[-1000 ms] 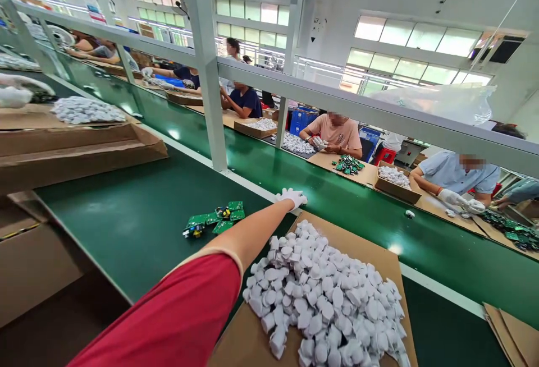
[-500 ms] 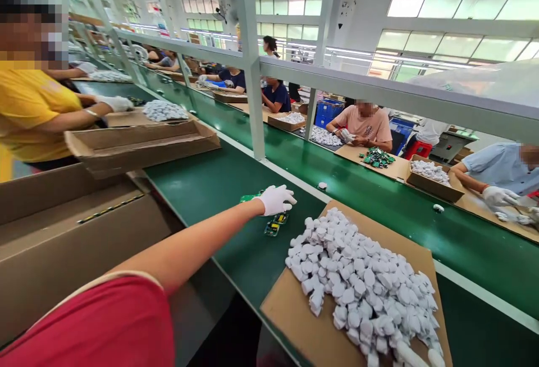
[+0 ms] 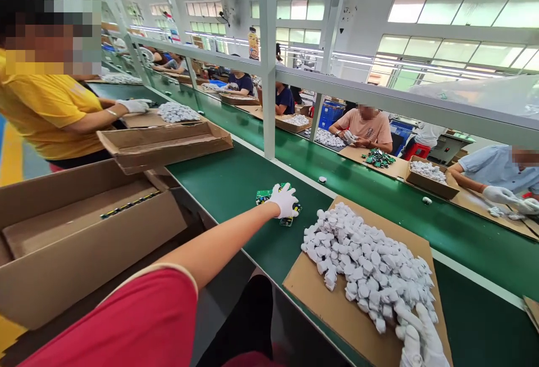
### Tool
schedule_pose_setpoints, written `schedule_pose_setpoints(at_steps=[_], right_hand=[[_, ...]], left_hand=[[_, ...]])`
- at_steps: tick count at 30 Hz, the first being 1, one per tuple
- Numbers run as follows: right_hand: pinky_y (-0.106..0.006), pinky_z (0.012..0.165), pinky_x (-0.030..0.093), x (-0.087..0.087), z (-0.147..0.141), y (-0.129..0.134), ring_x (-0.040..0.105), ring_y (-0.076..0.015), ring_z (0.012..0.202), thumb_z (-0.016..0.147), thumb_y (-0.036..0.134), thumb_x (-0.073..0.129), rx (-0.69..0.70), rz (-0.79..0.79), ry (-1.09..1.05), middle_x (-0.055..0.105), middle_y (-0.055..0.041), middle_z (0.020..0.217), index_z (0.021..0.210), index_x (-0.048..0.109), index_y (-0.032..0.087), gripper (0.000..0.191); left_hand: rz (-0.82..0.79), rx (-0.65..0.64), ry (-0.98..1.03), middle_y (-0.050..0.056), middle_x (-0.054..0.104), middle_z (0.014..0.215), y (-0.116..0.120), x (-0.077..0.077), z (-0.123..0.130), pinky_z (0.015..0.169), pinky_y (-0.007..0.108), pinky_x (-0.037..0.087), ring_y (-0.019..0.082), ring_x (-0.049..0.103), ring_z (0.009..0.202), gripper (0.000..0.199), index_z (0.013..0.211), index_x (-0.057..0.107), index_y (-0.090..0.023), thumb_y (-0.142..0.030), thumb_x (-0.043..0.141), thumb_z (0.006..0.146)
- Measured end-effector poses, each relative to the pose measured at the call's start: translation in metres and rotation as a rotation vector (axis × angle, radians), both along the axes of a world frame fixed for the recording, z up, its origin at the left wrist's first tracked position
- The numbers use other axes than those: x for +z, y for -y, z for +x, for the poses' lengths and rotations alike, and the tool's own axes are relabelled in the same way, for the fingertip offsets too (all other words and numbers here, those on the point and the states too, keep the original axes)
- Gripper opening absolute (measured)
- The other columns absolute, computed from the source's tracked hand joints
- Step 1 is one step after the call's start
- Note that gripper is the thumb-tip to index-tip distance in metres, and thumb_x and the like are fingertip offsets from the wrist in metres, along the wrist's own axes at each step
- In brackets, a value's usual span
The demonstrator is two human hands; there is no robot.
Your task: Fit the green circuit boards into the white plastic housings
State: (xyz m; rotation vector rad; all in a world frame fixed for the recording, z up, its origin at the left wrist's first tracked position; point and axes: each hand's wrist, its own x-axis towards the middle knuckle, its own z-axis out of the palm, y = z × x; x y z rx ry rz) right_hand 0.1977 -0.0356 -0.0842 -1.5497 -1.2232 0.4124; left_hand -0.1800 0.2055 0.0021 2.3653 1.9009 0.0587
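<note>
My left hand (image 3: 285, 202), in a white glove, reaches out over a small group of green circuit boards (image 3: 263, 195) on the dark green bench top. Its fingers are spread and rest on the boards, hiding part of them. At the lower right, my right hand (image 3: 423, 336), also gloved in white, lies at the near edge of a heap of small white plastic pieces (image 3: 366, 257). Its fingers are stretched out and apart, touching the heap. White glove against white pieces makes the contact hard to make out. Under the heap lies a flat cardboard sheet (image 3: 314, 294).
Cardboard boxes (image 3: 105, 255) stand at the left, one holding a row of boards. A green conveyor belt (image 3: 357, 201) runs beyond a white rail, carrying a few white pieces. A metal post (image 3: 268, 75) rises ahead. A person in yellow (image 3: 54, 114) works at the left; others sit opposite.
My left hand has come down onto the circuit boards. More of my right hand shows at the heap's near edge. The view has shifted slightly left.
</note>
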Motion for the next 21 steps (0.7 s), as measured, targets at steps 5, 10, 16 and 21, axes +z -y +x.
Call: schedule_pose_setpoints(at_steps=[5,10,16,21], right_hand=[[-0.029,0.057,0.053,0.005,-0.007,0.0,0.066,-0.0197,0.066,0.089,0.047,0.038,0.019,0.115,0.018,0.072,-0.0124,0.094,0.127,0.05,0.014,0.052],[-0.033,0.064,0.054,0.011,-0.012,0.019,0.066,-0.0176,0.067,0.089,0.04,0.043,-0.147,0.195,-0.013,0.071,-0.0122,0.093,0.128,0.045,0.014,0.046],[-0.036,0.075,0.051,0.031,0.008,0.034,0.065,-0.0201,0.078,0.087,0.037,0.044,-0.317,0.035,0.326,0.068,-0.0114,0.097,0.104,0.063,0.016,0.033],[-0.04,0.089,0.044,0.03,0.012,0.027,0.058,-0.0263,0.098,0.073,0.035,0.064,-0.074,-0.129,0.523,0.065,-0.0101,0.109,0.106,0.066,0.02,0.036]], left_hand=[[0.037,-0.004,0.018,0.013,0.048,0.134,0.001,0.008,0.012,0.102,0.061,0.007,0.042,0.021,0.132,0.038,0.093,0.072,-0.023,-0.037,0.072,0.058],[0.137,-0.061,0.195,0.012,0.043,0.137,0.023,0.025,0.026,0.105,0.052,0.017,0.038,0.023,0.132,0.048,0.107,0.063,-0.019,-0.042,0.066,0.065],[-0.633,-0.117,1.398,0.001,0.062,0.079,0.114,0.033,0.06,0.068,0.031,0.05,0.017,0.061,0.071,0.042,0.091,0.053,-0.018,-0.046,0.07,0.065],[-1.167,-0.077,1.856,0.0,0.061,0.082,0.182,0.012,0.103,0.059,0.022,0.048,0.014,0.064,0.07,0.038,0.091,0.051,-0.02,-0.039,0.073,0.066]])
